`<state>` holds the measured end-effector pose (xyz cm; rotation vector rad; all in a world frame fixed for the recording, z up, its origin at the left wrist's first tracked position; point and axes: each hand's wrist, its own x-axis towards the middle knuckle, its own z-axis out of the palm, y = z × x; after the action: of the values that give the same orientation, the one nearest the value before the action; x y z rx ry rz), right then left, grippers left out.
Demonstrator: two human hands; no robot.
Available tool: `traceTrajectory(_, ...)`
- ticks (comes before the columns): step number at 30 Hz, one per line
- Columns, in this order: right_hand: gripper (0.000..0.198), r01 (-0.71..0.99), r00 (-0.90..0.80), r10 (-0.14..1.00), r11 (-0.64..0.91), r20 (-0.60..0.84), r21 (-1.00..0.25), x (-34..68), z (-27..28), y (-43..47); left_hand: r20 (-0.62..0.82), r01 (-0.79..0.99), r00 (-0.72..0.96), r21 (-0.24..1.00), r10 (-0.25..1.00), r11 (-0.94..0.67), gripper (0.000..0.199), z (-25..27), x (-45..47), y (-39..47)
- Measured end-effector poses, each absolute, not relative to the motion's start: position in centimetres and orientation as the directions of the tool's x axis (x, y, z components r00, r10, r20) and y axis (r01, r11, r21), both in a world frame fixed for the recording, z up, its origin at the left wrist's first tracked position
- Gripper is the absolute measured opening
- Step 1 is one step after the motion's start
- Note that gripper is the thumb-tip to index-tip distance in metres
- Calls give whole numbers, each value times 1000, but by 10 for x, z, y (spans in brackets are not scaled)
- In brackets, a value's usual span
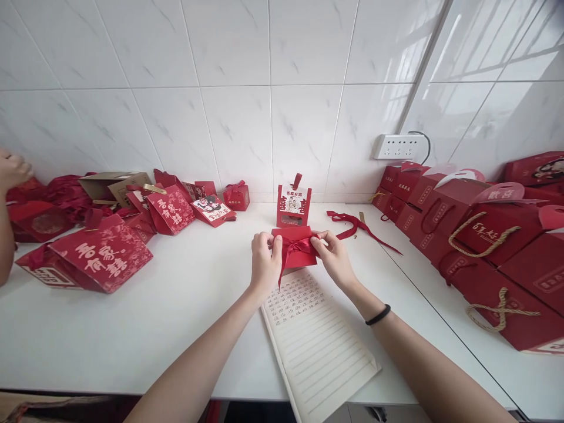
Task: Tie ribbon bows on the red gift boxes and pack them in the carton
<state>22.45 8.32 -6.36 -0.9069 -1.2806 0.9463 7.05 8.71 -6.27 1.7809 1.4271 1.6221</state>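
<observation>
A small red gift box point(304, 257) is held between my two hands, with a satin ribbon bow point(294, 245) tied across its front. My left hand point(265, 258) pinches the bow's left side at the box edge, thumb in front and fingers partly hidden behind. On the other side, my right hand point(332, 256) pinches the right loop between thumb and forefinger. One ribbon tail hangs down past the box. Below lies an open lined notebook point(328, 346) with rows of handwriting on its upper part. Just behind stands a red box with a printed white front point(292, 201).
Loose red ribbon point(352, 226) lies right of centre. Stacked red boxes with rope handles point(489, 235) line the right side. Folded boxes point(103, 252) and ribbons fill the left, near another person's hand point(15, 170). A power strip point(400, 147) is on the tiled wall.
</observation>
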Motion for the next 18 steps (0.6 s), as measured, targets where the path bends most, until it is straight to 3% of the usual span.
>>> traceTrajectory(9,41,-305,63,978,208,198,-929,226,-61,84,445,410,-185,845,876,-343,20,-62,73,85)
traceTrajectory(18,40,-336,65,988,152,138,-929,225,-61,84,411,307,-220,890,885,-338,22,-63,76,85)
